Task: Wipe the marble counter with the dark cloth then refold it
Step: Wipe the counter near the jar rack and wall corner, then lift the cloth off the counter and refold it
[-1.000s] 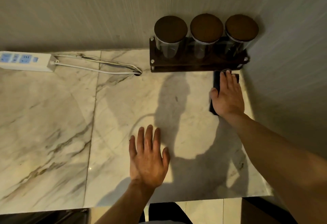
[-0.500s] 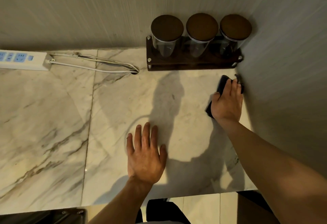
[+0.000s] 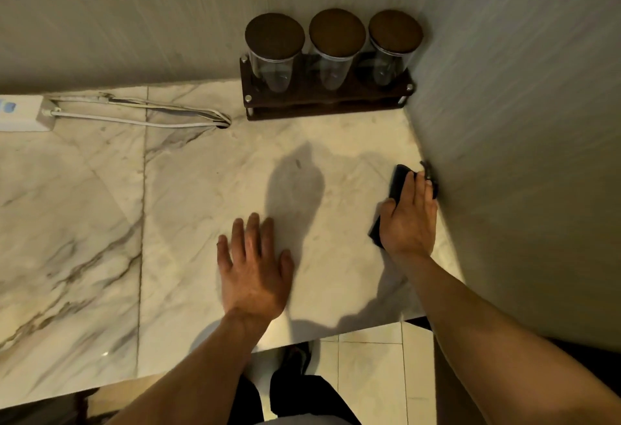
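Note:
The dark cloth [image 3: 397, 182] lies on the white marble counter [image 3: 188, 216], right against the side wall at the right. My right hand [image 3: 409, 219] presses flat on top of the cloth and hides most of it; dark edges show beyond the fingertips and left of the thumb. My left hand [image 3: 253, 268] rests palm down on the bare marble near the front edge, fingers spread, holding nothing.
A dark wooden rack [image 3: 327, 100] with three lidded glass jars [image 3: 334, 46] stands in the back right corner. A white power strip [image 3: 20, 115] and its cable [image 3: 141, 115] lie at the back left. The counter's front edge runs just below my left wrist.
My right hand has slid the cloth toward me along the right wall, away from the jar rack. The left hand stays flat on the marble.

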{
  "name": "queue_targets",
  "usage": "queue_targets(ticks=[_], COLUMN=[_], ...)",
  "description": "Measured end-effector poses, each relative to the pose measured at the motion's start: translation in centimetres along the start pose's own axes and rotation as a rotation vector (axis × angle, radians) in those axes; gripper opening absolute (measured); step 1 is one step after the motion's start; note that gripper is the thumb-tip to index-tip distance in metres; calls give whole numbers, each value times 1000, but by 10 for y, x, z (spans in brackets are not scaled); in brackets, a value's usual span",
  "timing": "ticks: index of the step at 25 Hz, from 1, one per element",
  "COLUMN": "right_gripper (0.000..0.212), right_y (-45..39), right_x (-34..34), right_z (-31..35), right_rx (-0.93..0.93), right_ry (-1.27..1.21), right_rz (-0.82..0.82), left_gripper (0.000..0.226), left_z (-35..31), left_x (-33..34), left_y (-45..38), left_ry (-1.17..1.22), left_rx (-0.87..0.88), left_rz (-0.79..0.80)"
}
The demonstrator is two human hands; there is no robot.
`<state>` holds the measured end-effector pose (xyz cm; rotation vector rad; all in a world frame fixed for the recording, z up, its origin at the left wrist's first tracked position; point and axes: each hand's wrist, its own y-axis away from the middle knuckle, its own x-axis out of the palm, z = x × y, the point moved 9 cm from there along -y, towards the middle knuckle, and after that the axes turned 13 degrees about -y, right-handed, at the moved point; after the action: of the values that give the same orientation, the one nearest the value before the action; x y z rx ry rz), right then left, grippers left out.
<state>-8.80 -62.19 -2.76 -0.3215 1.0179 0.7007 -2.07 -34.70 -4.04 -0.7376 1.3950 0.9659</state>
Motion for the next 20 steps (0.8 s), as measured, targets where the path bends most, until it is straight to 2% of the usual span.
queue_targets(ticks=[11, 20], right_gripper=[59, 52], right_y=[86, 126], right_x=[-16, -28], right_z=[-45, -65], right_rx=[67, 102], right_ry=[-35, -153], right_rz=[-19, -114], left_gripper=[60, 60], left_z=[2, 12], left_x=[0, -12], left_y=[-1, 5], left_ry=[130, 268], left_rx=[23, 109], left_rz=[-41, 40])
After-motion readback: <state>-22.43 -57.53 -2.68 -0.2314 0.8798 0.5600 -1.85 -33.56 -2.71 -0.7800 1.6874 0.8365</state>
